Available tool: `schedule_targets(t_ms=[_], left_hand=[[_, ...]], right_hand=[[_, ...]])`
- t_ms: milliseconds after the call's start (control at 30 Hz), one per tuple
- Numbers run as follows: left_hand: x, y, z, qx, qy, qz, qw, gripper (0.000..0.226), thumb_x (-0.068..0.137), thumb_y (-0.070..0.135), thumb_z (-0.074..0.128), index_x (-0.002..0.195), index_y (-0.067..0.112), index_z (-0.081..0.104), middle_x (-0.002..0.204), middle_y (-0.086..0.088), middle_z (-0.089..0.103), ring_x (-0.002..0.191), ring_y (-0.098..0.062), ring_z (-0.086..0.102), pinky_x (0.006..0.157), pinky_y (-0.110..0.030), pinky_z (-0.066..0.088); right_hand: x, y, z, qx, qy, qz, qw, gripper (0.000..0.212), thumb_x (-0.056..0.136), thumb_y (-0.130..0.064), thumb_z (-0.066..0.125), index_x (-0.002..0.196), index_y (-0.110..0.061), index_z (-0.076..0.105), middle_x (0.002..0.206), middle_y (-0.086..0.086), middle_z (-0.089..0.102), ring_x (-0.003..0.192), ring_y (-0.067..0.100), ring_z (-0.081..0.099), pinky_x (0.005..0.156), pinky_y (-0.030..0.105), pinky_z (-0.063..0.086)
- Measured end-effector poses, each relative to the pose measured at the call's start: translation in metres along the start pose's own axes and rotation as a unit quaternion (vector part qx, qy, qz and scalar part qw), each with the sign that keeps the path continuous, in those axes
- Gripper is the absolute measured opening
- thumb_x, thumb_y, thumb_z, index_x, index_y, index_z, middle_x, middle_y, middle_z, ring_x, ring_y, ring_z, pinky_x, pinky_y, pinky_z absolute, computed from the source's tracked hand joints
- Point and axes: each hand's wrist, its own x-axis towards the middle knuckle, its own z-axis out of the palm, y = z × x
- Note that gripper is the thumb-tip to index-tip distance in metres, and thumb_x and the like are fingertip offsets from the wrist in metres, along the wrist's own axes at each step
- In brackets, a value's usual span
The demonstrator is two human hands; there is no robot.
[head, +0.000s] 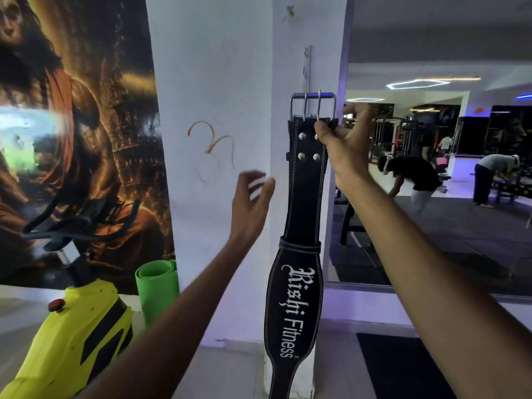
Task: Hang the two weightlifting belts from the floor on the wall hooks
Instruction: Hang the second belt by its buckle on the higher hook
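Belt (299, 214) vertical, buckle (313, 107) up; right hand (344, 139) pinches its top; left hand (253, 194) spread, free.

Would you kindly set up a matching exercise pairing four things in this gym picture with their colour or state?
Things:
1. belt
2. rolled mat
3. right hand
4. left hand

States:
A. open, holding nothing
B. green, standing on end
C. black, hanging down along the pillar
D. pinching the belt's top edge below the buckle

Pairs: 1-C, 2-B, 3-D, 4-A
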Motion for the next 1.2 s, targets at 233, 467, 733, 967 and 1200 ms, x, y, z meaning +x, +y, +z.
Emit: schedule_targets(t_ms=[233, 467, 733, 967, 1200], left_hand=[[0.074, 0.054, 0.041, 0.074, -0.015, 0.127, 0.989, 0.027, 0.095, 0.020, 0.061, 0.122, 0.024, 0.059, 0.120, 0.018, 0.055, 0.114, -0.004, 0.055, 0.099, -0.023, 0.046], [0.089, 0.044, 0.074, 0.059, -0.056, 0.110, 0.991, 0.022, 0.091, 0.002, 0.060, 0.107, 0.012, 0.072, 0.103, -0.002, 0.073, 0.092, -0.012, 0.068, 0.091, -0.025, 0.054], [0.111, 0.021, 0.107, 0.022, -0.012, 0.106, 0.994, 0.020, 0.086, -0.001, 0.069, 0.098, 0.014, 0.074, 0.095, 0.001, 0.075, 0.093, -0.016, 0.072, 0.081, -0.021, 0.056], [0.174, -0.029, 0.118, -0.042, 0.004, 0.110, 0.993, 0.035, 0.085, -0.004, 0.070, 0.118, 0.009, 0.068, 0.110, -0.004, 0.072, 0.090, -0.013, 0.072, 0.076, -0.020, 0.056], [0.282, -0.074, 0.130, -0.063, -0.016, 0.153, 0.986, 0.036, 0.085, 0.005, 0.075, 0.119, 0.014, 0.068, 0.111, -0.004, 0.069, 0.088, -0.015, 0.072, 0.078, -0.027, 0.059]], right_hand=[[0.001, 0.018, -0.005, -0.027, -0.055, -0.046, 0.997, 0.041, 0.089, -0.004, 0.065, 0.123, -0.025, 0.059, 0.108, 0.017, 0.073, 0.073, 0.030, 0.067, 0.073, 0.034, 0.056], [0.023, 0.042, -0.031, -0.044, -0.076, -0.006, 0.996, 0.029, 0.088, -0.005, 0.064, 0.114, -0.017, 0.069, 0.106, 0.006, 0.075, 0.099, 0.021, 0.071, 0.095, 0.045, 0.056], [0.057, 0.077, -0.048, -0.011, -0.115, -0.047, 0.992, 0.030, 0.092, -0.003, 0.063, 0.117, -0.015, 0.052, 0.100, 0.004, 0.068, 0.084, 0.011, 0.068, 0.079, 0.029, 0.056], [0.118, 0.126, -0.030, -0.076, -0.105, -0.084, 0.988, 0.053, 0.086, -0.018, 0.074, 0.131, -0.030, 0.049, 0.092, 0.006, 0.071, 0.082, 0.012, 0.071, 0.077, 0.024, 0.057], [0.206, 0.178, 0.013, -0.093, -0.045, -0.154, 0.983, 0.056, 0.085, -0.020, 0.075, 0.134, -0.028, 0.050, 0.085, 0.011, 0.071, 0.079, 0.017, 0.072, 0.077, 0.030, 0.060]])
